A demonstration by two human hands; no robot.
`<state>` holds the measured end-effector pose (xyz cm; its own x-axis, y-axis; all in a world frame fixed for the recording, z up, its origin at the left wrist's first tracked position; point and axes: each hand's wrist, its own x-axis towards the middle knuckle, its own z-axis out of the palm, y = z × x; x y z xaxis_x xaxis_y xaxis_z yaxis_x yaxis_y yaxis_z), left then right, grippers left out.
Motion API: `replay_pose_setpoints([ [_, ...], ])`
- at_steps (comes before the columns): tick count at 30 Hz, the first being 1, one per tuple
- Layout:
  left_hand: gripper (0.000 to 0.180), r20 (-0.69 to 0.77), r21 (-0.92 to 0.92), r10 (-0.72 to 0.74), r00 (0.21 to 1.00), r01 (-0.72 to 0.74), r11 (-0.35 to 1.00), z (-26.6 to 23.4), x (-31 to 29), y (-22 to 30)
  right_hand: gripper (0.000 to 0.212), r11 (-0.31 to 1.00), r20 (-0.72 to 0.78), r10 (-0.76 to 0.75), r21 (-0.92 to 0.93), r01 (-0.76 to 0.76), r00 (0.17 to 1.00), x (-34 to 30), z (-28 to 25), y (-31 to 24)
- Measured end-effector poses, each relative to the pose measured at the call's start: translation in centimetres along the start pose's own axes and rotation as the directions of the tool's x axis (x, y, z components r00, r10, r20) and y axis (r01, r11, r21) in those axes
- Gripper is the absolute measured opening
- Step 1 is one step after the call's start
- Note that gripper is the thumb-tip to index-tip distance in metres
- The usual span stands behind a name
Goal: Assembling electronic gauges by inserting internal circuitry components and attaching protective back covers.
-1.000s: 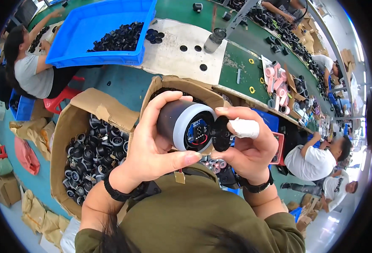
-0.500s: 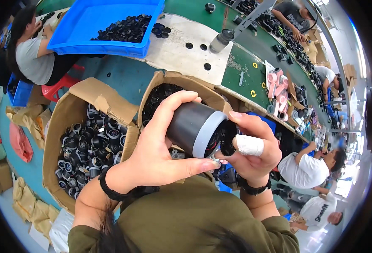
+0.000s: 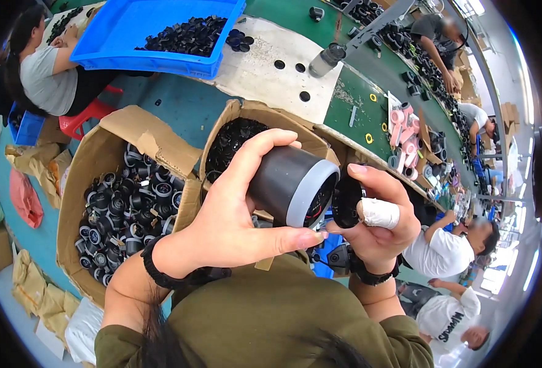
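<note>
My left hand (image 3: 234, 208) is wrapped around a black cylindrical housing (image 3: 281, 183) with a grey band round its open end, which faces right. Inside that end something dark with a bit of red shows. Between the thumb and fingers of my right hand (image 3: 381, 218) is a round black disc-shaped part (image 3: 347, 202), held close to the opening with a small gap. One right finger wears a white wrapping. Both thumbs lie near each other below the gap. Part of the disc is hidden behind my right fingers.
A cardboard box (image 3: 74, 236) of black-and-grey round parts stands at the left. Beyond my hands is another box (image 3: 231, 110) of black pieces. A blue tray (image 3: 148, 61) sits on the worktable, near a clear bottle (image 3: 327, 59). Several people sit or stand around.
My right hand has drawn the disc slightly rightward, away from the housing, widening the gap. The housing has moved slightly right, and its open end shows more.
</note>
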<state>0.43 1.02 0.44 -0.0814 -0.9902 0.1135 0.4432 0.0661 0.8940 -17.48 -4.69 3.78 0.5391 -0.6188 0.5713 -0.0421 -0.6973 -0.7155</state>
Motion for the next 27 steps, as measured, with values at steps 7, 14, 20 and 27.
replay_pose_setpoints([
  [7,0.084,-0.025,-0.001,-0.013,1.0,0.013,1.0,0.0,0.0,0.0,0.028,1.0,-0.008,0.017,0.026,-0.016,1.0,0.0,0.3,0.3],
  [14,0.084,-0.021,0.164,0.074,0.997,-0.069,0.984,-0.4,0.0,-0.6,0.028,1.0,0.012,0.025,0.01,-0.025,1.0,-0.1,0.4,0.4],
  [20,0.085,0.007,0.22,0.074,0.997,-0.073,0.973,-0.5,0.0,-0.6,0.027,0.999,0.027,-0.003,0.039,0.002,1.0,-0.1,0.4,0.7],
  [27,0.086,0.039,-0.08,-0.106,0.994,0.109,0.991,0.1,0.1,0.0,0.032,0.999,0.044,-0.011,0.054,0.009,0.999,-0.4,0.6,1.1],
])
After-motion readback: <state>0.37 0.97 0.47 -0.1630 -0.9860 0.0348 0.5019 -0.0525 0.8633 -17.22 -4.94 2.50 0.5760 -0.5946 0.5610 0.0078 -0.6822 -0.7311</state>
